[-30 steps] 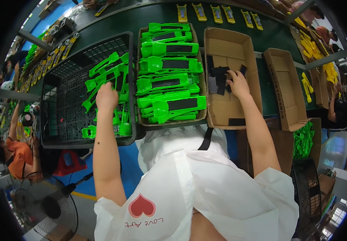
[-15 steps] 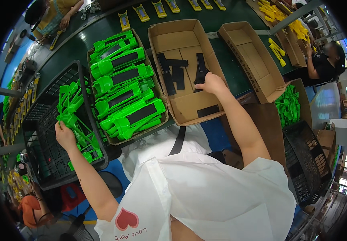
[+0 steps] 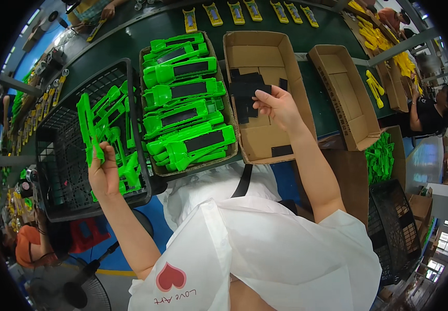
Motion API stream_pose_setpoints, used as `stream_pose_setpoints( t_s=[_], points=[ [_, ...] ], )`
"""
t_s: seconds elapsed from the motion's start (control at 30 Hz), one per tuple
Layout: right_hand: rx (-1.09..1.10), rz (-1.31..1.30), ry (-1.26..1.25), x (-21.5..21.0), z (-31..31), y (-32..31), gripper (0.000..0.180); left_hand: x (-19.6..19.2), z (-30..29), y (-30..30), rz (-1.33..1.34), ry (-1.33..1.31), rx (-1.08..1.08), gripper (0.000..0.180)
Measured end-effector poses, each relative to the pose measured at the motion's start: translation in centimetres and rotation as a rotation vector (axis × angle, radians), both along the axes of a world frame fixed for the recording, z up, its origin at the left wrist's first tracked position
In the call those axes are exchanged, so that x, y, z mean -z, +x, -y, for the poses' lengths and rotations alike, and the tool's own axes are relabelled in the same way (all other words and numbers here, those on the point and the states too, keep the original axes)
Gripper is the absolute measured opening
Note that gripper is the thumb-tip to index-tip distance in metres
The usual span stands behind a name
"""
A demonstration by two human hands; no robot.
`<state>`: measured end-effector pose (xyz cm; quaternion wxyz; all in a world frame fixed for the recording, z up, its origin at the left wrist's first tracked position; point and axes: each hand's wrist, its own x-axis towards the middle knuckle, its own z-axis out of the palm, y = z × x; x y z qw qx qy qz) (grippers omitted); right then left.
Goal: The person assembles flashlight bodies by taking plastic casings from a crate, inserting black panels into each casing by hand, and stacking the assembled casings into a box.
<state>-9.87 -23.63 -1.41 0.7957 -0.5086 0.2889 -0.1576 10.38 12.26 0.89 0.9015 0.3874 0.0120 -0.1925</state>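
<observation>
My left hand (image 3: 104, 171) pinches a long green plastic part (image 3: 86, 127), held upright over the black plastic crate (image 3: 58, 208). More green parts (image 3: 114, 110) lie jumbled inside that crate. Above the middle cardboard box (image 3: 255, 141), my right hand (image 3: 280, 108) grips a flat black strip (image 3: 257, 93) between thumb and fingers. Several other black strips (image 3: 242, 113) lie in the box, partly covered by the held one. Between the crate and this box stands a carton stacked with green parts (image 3: 193, 89), several with a black strip on their faces.
A narrow cardboard box (image 3: 359, 124) stands to the right, with yellow parts (image 3: 374, 89) beyond it. Yellow pieces (image 3: 237, 13) line the far side of the green table. A box of green parts (image 3: 379, 158) and another black crate (image 3: 397, 228) stand at right. Co-workers sit around.
My left hand has raised a green part from the crate. My right hand has lifted a black strip and shifted left across the box. The whole view has swung slightly left.
</observation>
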Motion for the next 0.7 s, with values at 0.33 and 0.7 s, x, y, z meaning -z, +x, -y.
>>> stream_pose_setpoints(
  t_s=[0.33, 0.7],
  points=[
    [-0.454, -0.133, -0.326, -5.4, -7.9, 1.8, 0.014, -2.9, 11.2, -9.9, 0.185, 0.467, 0.866, 0.021],
    [-0.294, -0.098, -0.251, -4.9, -7.4, -1.6, 0.017, -3.5, 11.2, -11.0, 0.09, 0.216, 0.616, 0.025]
  ],
)
